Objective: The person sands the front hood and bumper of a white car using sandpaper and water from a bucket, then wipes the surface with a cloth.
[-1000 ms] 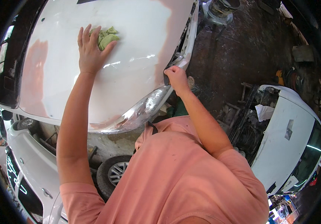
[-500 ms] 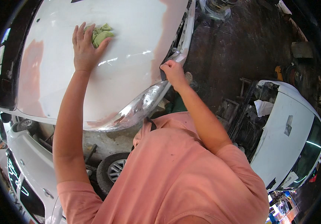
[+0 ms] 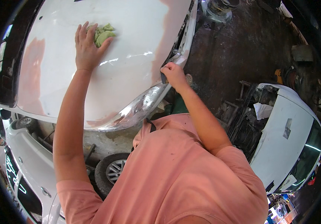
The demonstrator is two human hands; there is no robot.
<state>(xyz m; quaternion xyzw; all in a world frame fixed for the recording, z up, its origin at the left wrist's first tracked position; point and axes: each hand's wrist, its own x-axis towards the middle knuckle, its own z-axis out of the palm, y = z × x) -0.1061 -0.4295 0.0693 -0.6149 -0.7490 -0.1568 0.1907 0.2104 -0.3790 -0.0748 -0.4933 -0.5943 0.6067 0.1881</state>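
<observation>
A white car hood (image 3: 119,71) with pinkish primer patches fills the upper left. On it rests my left hand (image 3: 89,44), palm down, its thumb and spread fingers around a crumpled light-green cloth (image 3: 103,34). Part of the cloth is hidden under the hand. At the hood's front corner, above the headlight, my right hand (image 3: 174,74) pinches a small dark sheet (image 3: 163,78) that looks like sandpaper. The sheet touches the hood edge; its far side is hidden by my fingers. Clear plastic film covers the headlight (image 3: 141,102).
A wheel (image 3: 112,170) lies below the hood, left of my body. A silver-white car (image 3: 33,156) stands at lower left. Another white car (image 3: 285,130), its front opened up, is on the right. A plastic-wrapped bucket (image 3: 218,9) stands on the dark floor (image 3: 235,48) beyond the bumper.
Both hands keep nearly the same places on the hood. The whole view has shifted slightly; the dark sheet in my right hand sits at a slightly different angle.
</observation>
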